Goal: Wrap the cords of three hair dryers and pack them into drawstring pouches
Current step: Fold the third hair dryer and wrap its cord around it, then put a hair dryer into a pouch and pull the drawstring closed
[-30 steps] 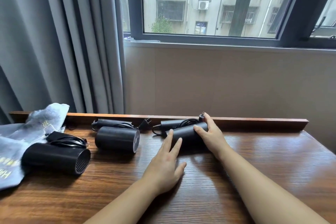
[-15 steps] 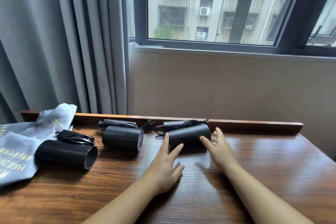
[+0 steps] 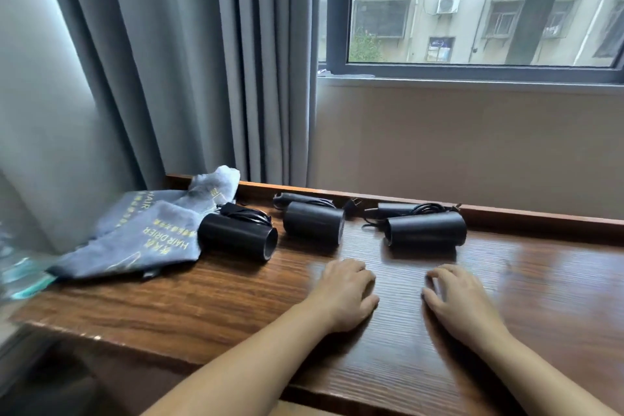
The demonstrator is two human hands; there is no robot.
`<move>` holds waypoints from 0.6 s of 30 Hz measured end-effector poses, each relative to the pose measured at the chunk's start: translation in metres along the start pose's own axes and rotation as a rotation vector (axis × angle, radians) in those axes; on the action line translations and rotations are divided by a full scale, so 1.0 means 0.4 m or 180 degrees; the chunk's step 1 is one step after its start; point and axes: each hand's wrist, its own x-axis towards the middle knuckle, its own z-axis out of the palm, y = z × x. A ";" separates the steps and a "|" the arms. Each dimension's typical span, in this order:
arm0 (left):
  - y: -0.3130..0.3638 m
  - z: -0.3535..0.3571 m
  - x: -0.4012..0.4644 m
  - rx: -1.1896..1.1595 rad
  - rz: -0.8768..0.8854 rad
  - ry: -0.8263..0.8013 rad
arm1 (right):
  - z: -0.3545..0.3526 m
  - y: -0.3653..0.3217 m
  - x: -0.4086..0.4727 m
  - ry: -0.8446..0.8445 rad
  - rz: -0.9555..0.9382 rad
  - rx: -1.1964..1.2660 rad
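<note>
Resting both hands flat on the table (image 3: 506, 365), left hand (image 3: 347, 294) and right hand (image 3: 462, 300) loose, holding nothing. Three hair dryers (image 3: 426, 230) line the far edge, barrels lying sideways. Probably rigid, smooth plastic, so I'd grab mid-barrel. Pouches (image 3: 148, 240) sit far left, floppy.

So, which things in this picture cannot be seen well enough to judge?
- Head view: the handles of the three hair dryers lie behind their barrels, so how tidy each cord is stays unclear.
- Pouches: they overlap, so their number is uncertain, and no drawstrings show.
- Left hand and right hand: blurred, fingers not distinct.
- Left edge: a blurred pale object cannot be identified.
</note>
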 end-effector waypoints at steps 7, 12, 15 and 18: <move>-0.144 -0.088 -0.154 0.0178 0.0135 0.1019 | 0.033 -0.133 -0.059 -0.0334 -0.0937 0.0103; -0.359 -0.168 -0.267 0.0477 -0.0716 0.2160 | 0.075 -0.169 -0.049 -0.0251 -0.1031 0.0171; -0.504 -0.216 -0.329 0.0613 -0.2203 0.1456 | 0.077 -0.180 -0.041 -0.0264 -0.0966 0.0196; -0.590 -0.212 -0.377 0.0208 -0.3027 0.0218 | 0.084 -0.173 -0.036 -0.0287 -0.0976 0.0239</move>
